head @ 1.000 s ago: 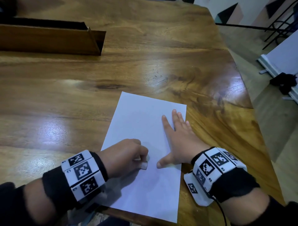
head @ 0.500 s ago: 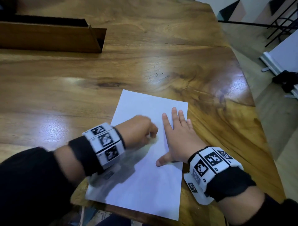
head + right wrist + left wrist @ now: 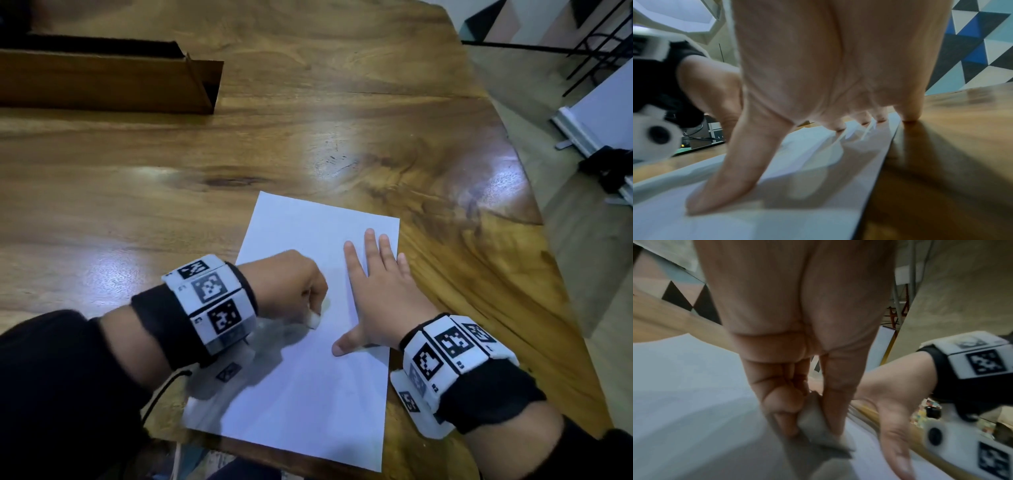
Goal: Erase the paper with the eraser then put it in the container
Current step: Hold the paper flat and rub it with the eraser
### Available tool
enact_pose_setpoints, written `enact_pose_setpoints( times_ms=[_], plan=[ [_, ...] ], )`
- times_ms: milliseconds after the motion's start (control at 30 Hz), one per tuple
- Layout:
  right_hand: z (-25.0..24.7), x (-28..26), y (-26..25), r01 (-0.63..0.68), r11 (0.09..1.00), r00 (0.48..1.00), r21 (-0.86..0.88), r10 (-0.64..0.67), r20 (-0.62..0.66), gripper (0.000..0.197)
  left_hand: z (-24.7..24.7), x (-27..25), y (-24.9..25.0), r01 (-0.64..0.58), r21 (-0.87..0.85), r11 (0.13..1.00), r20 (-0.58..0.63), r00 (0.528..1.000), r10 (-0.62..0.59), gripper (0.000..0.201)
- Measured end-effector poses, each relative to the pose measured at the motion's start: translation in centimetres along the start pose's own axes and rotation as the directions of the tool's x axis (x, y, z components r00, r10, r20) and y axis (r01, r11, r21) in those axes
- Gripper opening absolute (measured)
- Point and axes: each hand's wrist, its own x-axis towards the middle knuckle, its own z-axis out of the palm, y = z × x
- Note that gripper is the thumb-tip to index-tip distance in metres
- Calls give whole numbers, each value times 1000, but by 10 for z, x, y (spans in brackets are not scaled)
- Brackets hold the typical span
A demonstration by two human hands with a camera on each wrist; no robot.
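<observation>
A white sheet of paper (image 3: 308,394) lies on the wooden table (image 3: 308,137) near its front edge. My left hand (image 3: 291,287) is curled over the sheet's middle and pinches a small white eraser (image 3: 314,321), whose tip meets the paper. The left wrist view shows the eraser (image 3: 813,421) squeezed between thumb and fingers, blurred. My right hand (image 3: 376,291) lies flat with straight, spread fingers on the paper's right side (image 3: 777,186), the little finger on the wood. A brown open box (image 3: 102,82) stands at the far left.
The table's right edge (image 3: 534,212) curves away close to my right hand, with floor beyond it. A white panel foot and a black object (image 3: 606,168) sit on the floor at the right. Bare wood lies between the paper and the box.
My left hand, holding the eraser, slid up the sheet from the lower middle and has now come back down a little. The right hand stayed flat on the paper.
</observation>
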Motion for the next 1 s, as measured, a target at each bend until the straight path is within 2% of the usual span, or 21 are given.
enact_pose_setpoints(
  times_ms=[67,133,167,200,300,333,367,400,467,533,600,667,733,767,833,900,933,1000],
  plan=[
    [0,0,0,-2,1000,1000,-6,2,-1,149,-6,12,-1,3,2,1000,-153,988,-2,13],
    [0,-1,-1,-5,1000,1000,-10,5,-1,148,-4,19,-2,35,0,999,-300,953,-34,14],
    [-1,-1,-1,-4,1000,1000,-12,4,1,148,0,17,-4,39,9,999,-307,951,-35,13],
    [-2,-1,-1,-4,1000,1000,-9,4,4,148,5,13,-6,31,23,999,-259,966,-24,13],
    [-2,-1,-1,-5,1000,1000,0,5,12,149,12,-3,-7,-13,18,1000,-6,1000,13,5],
    [-3,-1,-2,-7,1000,1000,-2,7,12,149,7,-4,-6,-15,12,1000,15,1000,15,6],
    [-2,-1,-2,-11,1000,1000,-6,11,14,149,3,0,-5,-14,16,1000,-13,1000,14,6],
    [-2,-1,-2,-13,1000,1000,-10,13,13,149,-3,7,-5,-6,15,1000,-90,996,7,10],
    [-2,-1,-2,-14,1000,1000,-14,14,10,149,-9,19,-5,35,-13,999,-281,959,-38,15],
    [-2,-1,-3,-12,1000,1000,-14,12,9,149,-6,20,-6,66,-37,997,-339,938,-74,12],
    [-2,-1,-2,-11,1000,1000,-7,11,10,149,6,6,-8,42,5,999,-248,968,-40,11],
    [-2,-1,-2,-11,1000,1000,2,11,13,150,17,-11,-9,-14,37,999,-79,997,17,8],
    [-2,-1,-2,-12,1000,1000,0,12,13,149,13,-14,-10,-18,24,1000,24,1000,17,10],
    [-2,-1,-2,-11,1000,1000,-3,11,12,149,7,-9,-11,-10,25,1000,11,1000,10,10],
    [-2,-1,-3,-11,1000,1000,-10,11,9,148,-4,7,-9,17,30,999,-138,990,-13,11],
    [-2,-1,-3,-12,1000,1000,-9,13,10,148,-4,15,-7,62,14,998,-314,948,-54,10],
    [-2,-1,-3,-12,1000,1000,-7,13,11,148,1,14,-6,67,11,998,-356,933,-59,10],
    [-2,-1,-3,-11,1000,1000,1,11,13,149,15,-1,-9,31,25,999,-302,953,-22,9]
  ],
)
